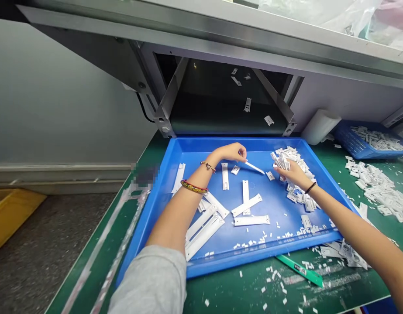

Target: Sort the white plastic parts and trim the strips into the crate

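Note:
A large blue tray [175, 157] lies on the green table and holds long white plastic strips [250, 220] and many small white pieces. My left hand [232, 152] hovers over the tray's far middle and pinches one end of a thin white strip [255, 167]. My right hand [288, 170] is closed around a bundle of small white plastic parts [280, 159] beside a heap of the same parts [299, 163] at the tray's far right.
A dark conveyor chute [221, 109] with a few white pieces opens just behind the tray. A blue basket [352, 148] of parts and a loose pile [378, 187] lie at right. A green knife [299, 270] and scraps lie in front. A yellow bin [11, 213] sits on the floor at left.

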`<action>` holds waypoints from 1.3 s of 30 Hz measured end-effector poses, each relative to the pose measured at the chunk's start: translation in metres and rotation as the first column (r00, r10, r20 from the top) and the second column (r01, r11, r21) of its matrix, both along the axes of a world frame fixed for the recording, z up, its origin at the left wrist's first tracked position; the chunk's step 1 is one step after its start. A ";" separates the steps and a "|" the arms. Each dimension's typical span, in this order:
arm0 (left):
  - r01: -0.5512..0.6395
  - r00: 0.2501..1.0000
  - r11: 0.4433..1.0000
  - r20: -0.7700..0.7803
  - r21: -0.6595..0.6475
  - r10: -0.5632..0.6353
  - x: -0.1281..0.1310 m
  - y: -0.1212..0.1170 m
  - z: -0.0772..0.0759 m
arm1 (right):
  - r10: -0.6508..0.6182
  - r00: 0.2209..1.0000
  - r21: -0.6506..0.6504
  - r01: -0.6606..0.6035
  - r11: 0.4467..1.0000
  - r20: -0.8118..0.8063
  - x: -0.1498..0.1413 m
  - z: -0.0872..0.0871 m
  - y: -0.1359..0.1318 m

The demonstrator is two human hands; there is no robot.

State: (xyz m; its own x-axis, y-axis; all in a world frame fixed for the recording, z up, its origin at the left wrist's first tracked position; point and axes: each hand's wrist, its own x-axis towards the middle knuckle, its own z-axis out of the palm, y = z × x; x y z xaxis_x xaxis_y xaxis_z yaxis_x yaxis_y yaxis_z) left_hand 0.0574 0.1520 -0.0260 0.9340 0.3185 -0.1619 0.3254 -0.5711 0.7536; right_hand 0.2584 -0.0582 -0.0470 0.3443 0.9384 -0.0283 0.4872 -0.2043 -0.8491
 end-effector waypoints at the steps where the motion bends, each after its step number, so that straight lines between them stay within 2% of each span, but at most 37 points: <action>1: -0.004 1.000 0.999 0.025 -0.041 0.005 0.001 -0.003 0.003 | -0.007 1.000 0.018 0.007 1.000 0.017 0.002 -0.001 0.000; 5: 0.023 0.997 0.985 0.075 -0.173 -0.010 0.010 -0.020 0.009 | 0.038 0.998 0.044 -0.040 0.998 0.052 0.007 -0.002 0.000; 11: 0.124 0.982 0.945 0.172 -0.301 -0.073 0.027 -0.047 0.010 | 0.180 0.982 -0.043 -0.177 0.983 0.066 0.002 -0.001 0.000; 15: 0.082 0.986 0.941 0.162 -0.329 -0.029 0.033 -0.051 0.013 | 0.200 0.975 -0.081 -0.192 0.978 0.100 0.003 -0.004 0.001; 19: -0.010 0.999 0.979 0.042 -0.205 0.019 0.031 -0.046 0.019 | 0.228 0.968 -0.127 -0.215 0.968 0.106 0.007 -0.002 0.003; 23: -0.043 0.998 0.997 -0.056 -0.066 0.039 0.015 -0.048 0.024 | 0.320 0.947 -0.113 -0.316 0.942 0.025 0.010 0.005 -0.001; 27: 0.007 0.984 0.994 -0.178 0.113 0.014 -0.015 -0.081 0.018 | 0.395 0.916 -0.095 -0.401 0.911 -0.074 0.010 0.010 -0.009; 30: 0.155 0.967 0.956 -0.238 0.248 -0.095 -0.041 -0.118 0.005 | 0.392 0.911 -0.026 -0.398 0.917 -0.128 0.001 0.023 -0.017; 32: 0.293 0.939 0.883 -0.285 0.368 -0.192 -0.056 -0.138 -0.006 | 0.313 0.940 0.088 -0.303 0.949 -0.134 -0.011 0.042 -0.030; 34: 0.371 0.917 0.810 -0.318 0.454 -0.242 -0.070 -0.150 -0.014 | 0.227 0.958 0.261 -0.177 0.949 -0.175 -0.023 0.064 -0.059; 37: 0.375 0.917 0.778 -0.326 0.504 -0.230 -0.087 -0.151 -0.017 | 0.183 0.939 0.480 -0.021 0.877 -0.292 -0.041 0.086 -0.133; 39: 0.329 0.930 0.789 -0.322 0.519 -0.176 -0.095 -0.147 -0.014 | 0.107 0.940 0.523 0.083 0.848 -0.323 -0.056 0.078 -0.192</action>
